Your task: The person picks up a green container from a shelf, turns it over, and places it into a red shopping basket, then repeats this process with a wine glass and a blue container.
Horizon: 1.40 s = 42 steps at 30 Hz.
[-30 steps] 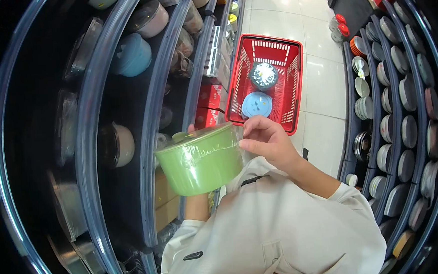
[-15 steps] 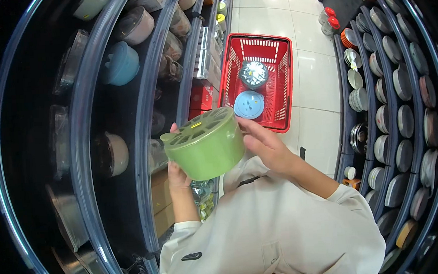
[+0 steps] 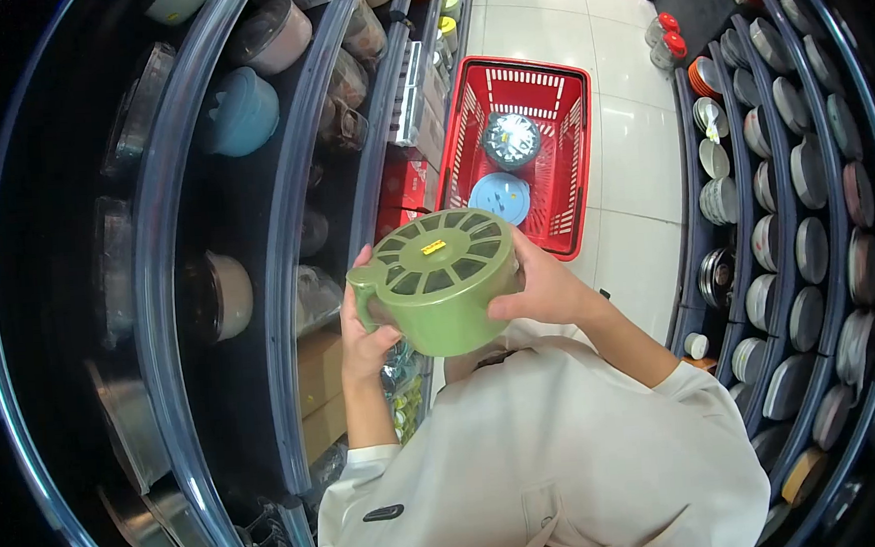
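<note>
Between my two hands is a green lidded container (image 3: 455,318) with a side handle. Its lid has dark wedge-shaped panels around a hub, with a small yellow sticker. My left hand (image 3: 366,333) grips the handle side, thumb against the wall. My right hand (image 3: 546,285) is closed around the opposite side, thumb on the front wall; its other fingers are mostly hidden behind. Beyond the container, a red shopping basket (image 3: 575,190) stands on the floor. In it are a blue round lid or lidded container (image 3: 501,195), partly covered by the green one, and a shiny dark-rimmed round item (image 3: 512,141).
To my left, dark shelves (image 3: 298,197) hold a light-blue container (image 3: 245,111), a cream pot (image 3: 230,294) and metal trays (image 3: 131,423). Racks of plates and bowls (image 3: 807,166) line the right side. Red-lidded jars (image 3: 666,41) stand near pale floor tiles (image 3: 635,151).
The green container has moved slightly right and turned, so its lid faces me more and its handle shows. My left hand now has its thumb in front near the handle.
</note>
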Each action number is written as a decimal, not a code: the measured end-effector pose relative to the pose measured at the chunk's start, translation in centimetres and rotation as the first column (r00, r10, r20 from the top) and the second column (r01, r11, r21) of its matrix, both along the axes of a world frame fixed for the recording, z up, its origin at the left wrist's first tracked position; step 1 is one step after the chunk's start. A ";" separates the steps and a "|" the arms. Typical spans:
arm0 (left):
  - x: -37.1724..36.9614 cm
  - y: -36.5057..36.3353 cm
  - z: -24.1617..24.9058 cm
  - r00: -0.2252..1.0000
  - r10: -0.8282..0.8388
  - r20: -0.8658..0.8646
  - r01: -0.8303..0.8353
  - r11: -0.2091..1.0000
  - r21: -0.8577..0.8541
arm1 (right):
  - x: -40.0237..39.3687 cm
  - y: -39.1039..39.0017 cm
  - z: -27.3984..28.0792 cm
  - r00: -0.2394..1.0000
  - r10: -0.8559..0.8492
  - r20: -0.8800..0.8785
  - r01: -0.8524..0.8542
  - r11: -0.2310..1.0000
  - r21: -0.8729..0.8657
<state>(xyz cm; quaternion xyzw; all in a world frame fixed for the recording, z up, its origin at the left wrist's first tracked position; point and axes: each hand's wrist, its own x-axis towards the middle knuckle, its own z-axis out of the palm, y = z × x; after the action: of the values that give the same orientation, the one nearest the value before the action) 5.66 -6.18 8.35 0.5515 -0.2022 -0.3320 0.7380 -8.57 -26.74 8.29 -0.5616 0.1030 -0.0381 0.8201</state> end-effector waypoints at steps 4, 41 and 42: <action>0.0 0.0 0.7 1.000 -0.012 0.016 0.012 1.000 0.020 | 0.0 0.2 -0.8 1.000 -0.003 0.019 0.002 0.999 0.055; -0.4 -2.4 1.1 0.967 -0.237 0.096 0.232 0.970 0.068 | -1.9 -1.0 -4.0 0.982 -0.116 0.147 0.089 0.980 0.180; -0.4 -2.5 1.0 0.963 -0.250 0.100 0.243 0.967 0.077 | -1.9 -1.1 -4.0 0.979 -0.133 0.157 0.100 0.975 0.199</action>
<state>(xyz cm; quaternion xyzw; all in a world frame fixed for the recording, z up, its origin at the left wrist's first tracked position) 5.21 -8.68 9.39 0.5628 -0.2984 -0.3969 0.6609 -10.50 -27.83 4.25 -0.4683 0.0689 -0.1238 0.8721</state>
